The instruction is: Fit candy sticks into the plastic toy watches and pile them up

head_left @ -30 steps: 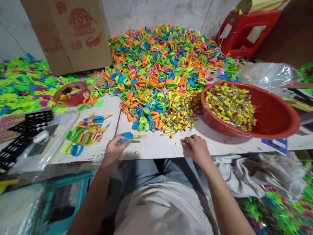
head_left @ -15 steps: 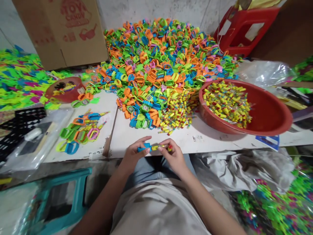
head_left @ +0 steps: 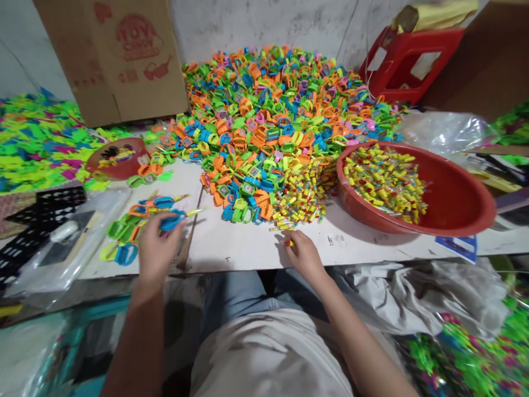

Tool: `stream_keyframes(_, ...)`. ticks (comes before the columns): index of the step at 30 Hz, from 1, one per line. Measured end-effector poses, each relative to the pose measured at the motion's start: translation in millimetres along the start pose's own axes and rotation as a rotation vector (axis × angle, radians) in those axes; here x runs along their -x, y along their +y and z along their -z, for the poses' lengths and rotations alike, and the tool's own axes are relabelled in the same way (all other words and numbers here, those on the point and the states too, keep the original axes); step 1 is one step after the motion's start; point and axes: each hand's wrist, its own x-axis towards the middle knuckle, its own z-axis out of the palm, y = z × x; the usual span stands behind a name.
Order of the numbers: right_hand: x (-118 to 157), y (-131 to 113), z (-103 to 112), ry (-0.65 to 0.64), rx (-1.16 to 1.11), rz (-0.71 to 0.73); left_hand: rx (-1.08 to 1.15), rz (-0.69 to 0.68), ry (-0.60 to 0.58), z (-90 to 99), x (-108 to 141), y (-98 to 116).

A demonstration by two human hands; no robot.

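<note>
At the white worktop's near edge, our left hand has its fingers closed around one blue plastic watch-shaped toy, its slim yellow tube pointing rightward, over or just beside a multicoloured cluster of toy watches far from our right hand. That hand's fingers, curled nearly together, pinch one small red-and-yellow piece; beyond stand one heap of plastic watches and one red basin, their contents too many to count.

A bright blue plastic watch-shaped toy, slightly blurred, sits in the left fingers at near left, its slim yellowish tube pointing right. A small red-and-yellow cylindrical piece, partly hidden, pokes from the right fingers at near centre.
</note>
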Motion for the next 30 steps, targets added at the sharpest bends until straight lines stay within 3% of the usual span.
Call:
stream_keyframes(3, -4, 10, 4, 0.013, 0.042, 0.012, -0.23, 0.059, 0.147, 19.2, -30, -34)
stream_keyframes(7, 1, 15, 5, 0.057, 0.166, 0.039, -0.415, 0.076, 0.06, 19.6, -41, -57)
stream_keyframes(10, 6, 19, -1, 0.095, 0.217, 0.065, -0.314, -0.103, 0.007, -12.0, -40, -46)
stream_keyframes(13, 9, 21, -8, 0.104, 0.266, 0.11, -0.131, -0.266, -0.198, -65.7, -50, -19)
stream_keyframes(15, 9, 21, -11, 0.101, 0.318, 0.135, -0.033, -0.179, -0.305, -102.3, -68, -3)
stream_keyframes(19, 10, 19, -13, 0.113, 0.364, 0.155, 0.0, -0.054, -0.274, -149.7, -116, 11)
stream_keyframes(24, 10, 17, -16, 0.11, 0.376, 0.144, 0.074, -0.039, -0.305, -165.3, -141, 8)
stream_keyframes(30, 9, 15, -17, 0.13, 0.409, 0.149, 0.203, -0.113, -0.36, -164.2, -111, 7)
